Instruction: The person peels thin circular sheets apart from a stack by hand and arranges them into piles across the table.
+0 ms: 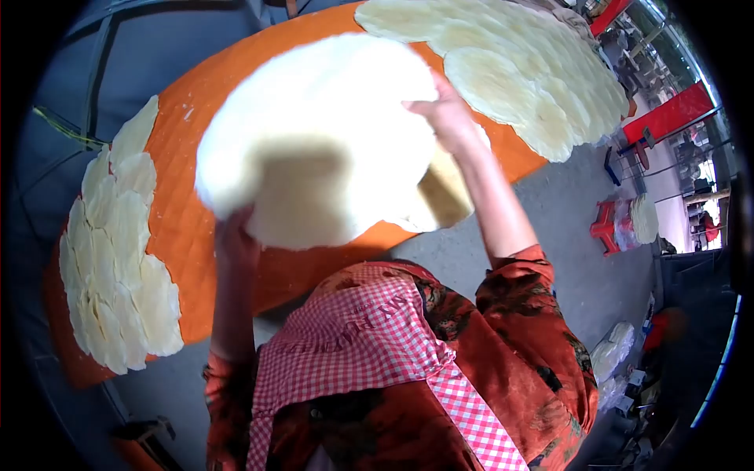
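Nearest: pink-and-white checked apron (338, 341) over a red patterned shirt (510, 361). Dark lettering runs across the apron, flipped and bent by folds; I can't read it reliably. No brand I can make out elsewhere.

Left hand (237, 235) is at the sheet's lower-left edge, in shadow and partly behind it; can't tell how the fingers are set. Right hand (446, 118) pinches the sheet's right edge, thumb on the face, fingers mostly hidden behind.

The big pale sheet (330, 102) spans between the hands, over the middle of the orange table (177, 228). Roughly round, wavy rim, soft-looking. Blown out white up top, cream lower down, dark shadow patch low on its face. A tan flap (446, 192) shows just below the right hand; can't tell if same piece.

Left end of table: overlapping thin cream rounds (110, 275). Far right end: more flat, overlapping pale rounds (534, 82).

Beyond: grey floor (550, 212), red stool (603, 228), red panel (671, 114).
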`<state>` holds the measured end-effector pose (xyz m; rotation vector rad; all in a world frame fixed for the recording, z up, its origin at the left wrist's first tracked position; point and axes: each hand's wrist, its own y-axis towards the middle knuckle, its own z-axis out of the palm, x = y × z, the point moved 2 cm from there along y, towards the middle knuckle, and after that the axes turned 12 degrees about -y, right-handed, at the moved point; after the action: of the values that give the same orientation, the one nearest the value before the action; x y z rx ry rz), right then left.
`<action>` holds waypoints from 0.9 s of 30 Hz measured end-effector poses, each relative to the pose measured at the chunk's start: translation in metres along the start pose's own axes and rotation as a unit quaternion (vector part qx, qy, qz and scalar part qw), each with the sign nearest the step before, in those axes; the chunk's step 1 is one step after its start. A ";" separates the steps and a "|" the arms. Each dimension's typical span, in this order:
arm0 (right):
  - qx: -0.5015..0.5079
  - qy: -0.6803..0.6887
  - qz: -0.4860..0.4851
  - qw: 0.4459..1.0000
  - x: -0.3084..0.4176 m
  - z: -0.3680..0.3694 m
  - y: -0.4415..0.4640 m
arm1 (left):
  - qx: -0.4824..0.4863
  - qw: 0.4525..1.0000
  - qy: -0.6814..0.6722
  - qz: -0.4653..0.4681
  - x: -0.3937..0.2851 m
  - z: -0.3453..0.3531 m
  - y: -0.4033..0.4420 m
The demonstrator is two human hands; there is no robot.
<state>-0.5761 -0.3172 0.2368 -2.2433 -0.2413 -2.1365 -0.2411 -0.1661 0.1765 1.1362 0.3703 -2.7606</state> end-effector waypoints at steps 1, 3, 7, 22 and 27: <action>-0.017 -0.001 -0.011 1.000 0.000 -0.033 -0.001 | 0.028 1.000 0.008 -0.011 0.012 0.020 0.007; -0.034 0.050 -0.012 0.998 0.002 -0.084 -0.018 | -0.002 0.999 -0.007 -0.031 0.042 0.079 0.008; -0.084 0.048 0.054 0.994 -0.055 -0.158 -0.042 | 0.205 0.949 0.235 -0.049 0.116 0.079 0.023; -0.114 -0.057 0.190 0.974 -0.198 -0.212 -0.043 | 0.010 0.967 0.241 -0.080 0.252 0.049 0.040; -0.215 -0.644 0.022 0.734 -0.153 -0.190 -0.058 | -0.112 0.716 0.623 0.294 0.247 0.038 0.046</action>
<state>-0.7788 -0.2982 0.0905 -3.4764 0.3394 -0.1976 -0.4311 -0.2283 0.0198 2.3272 0.3247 -1.0379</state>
